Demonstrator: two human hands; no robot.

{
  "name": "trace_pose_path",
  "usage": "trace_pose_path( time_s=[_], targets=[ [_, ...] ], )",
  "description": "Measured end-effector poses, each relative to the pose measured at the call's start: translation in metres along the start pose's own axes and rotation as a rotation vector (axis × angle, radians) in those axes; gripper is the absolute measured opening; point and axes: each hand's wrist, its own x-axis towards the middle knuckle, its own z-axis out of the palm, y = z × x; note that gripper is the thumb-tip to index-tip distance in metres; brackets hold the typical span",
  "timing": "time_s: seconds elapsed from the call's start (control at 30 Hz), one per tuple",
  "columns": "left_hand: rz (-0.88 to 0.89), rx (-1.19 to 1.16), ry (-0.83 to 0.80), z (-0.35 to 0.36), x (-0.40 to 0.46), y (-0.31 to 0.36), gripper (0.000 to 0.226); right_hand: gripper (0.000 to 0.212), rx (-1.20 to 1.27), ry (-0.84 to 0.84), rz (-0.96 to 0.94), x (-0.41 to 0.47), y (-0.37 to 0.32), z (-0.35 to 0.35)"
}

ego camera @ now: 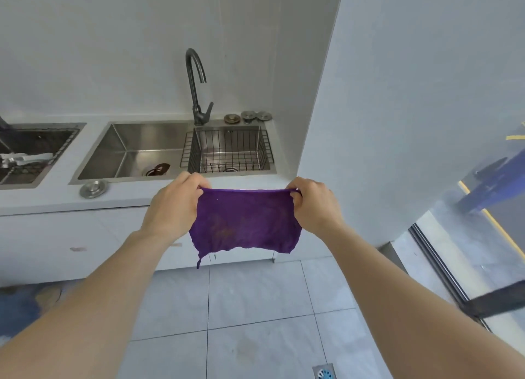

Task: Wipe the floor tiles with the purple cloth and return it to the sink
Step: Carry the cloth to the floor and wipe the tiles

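A purple cloth (245, 221) hangs spread flat in the air in front of the counter, frayed along its lower edge. My left hand (173, 205) pinches its top left corner and my right hand (314, 205) pinches its top right corner. Just beyond the cloth lies the steel sink (136, 140), set into the white counter. Pale grey floor tiles (255, 307) stretch below the cloth and between my forearms.
A dark faucet (196, 89) rises behind the sink, and a wire basket (227, 151) sits in its right half. A second basin (37, 151) is at left. A round lid (93, 189) lies on the counter. White wall (397, 123) at right; floor drain (324, 373).
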Motion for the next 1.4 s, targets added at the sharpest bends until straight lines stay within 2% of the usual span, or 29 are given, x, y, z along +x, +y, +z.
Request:
trace_pose_path(
  time_s=[0.4,0.73,1.1,1.23,1.4],
  targets=[
    [-0.077,-0.151,-0.261,0.148,-0.047,-0.103,0.024,0.028,-0.087,-0.168,0.196,-0.056,0.044,0.16],
    [-0.141,-0.155,-0.464,0.301,-0.133,-0.191,0.021,0.025,-0.059,-0.301,0.268,-0.146,0.106,0.322],
    [-0.298,-0.151,-0.706,0.499,-0.282,-0.258,0.022,0.021,-0.025,-0.45,0.379,-0.271,0.218,0.505],
    [-0.304,-0.176,-0.735,0.577,-0.302,-0.285,0.023,0.025,-0.057,-0.469,0.372,-0.287,0.262,0.574],
    [-0.228,-0.183,-0.725,0.685,-0.299,-0.325,0.02,0.024,-0.079,-0.393,0.336,-0.284,0.324,0.672]
  ],
)
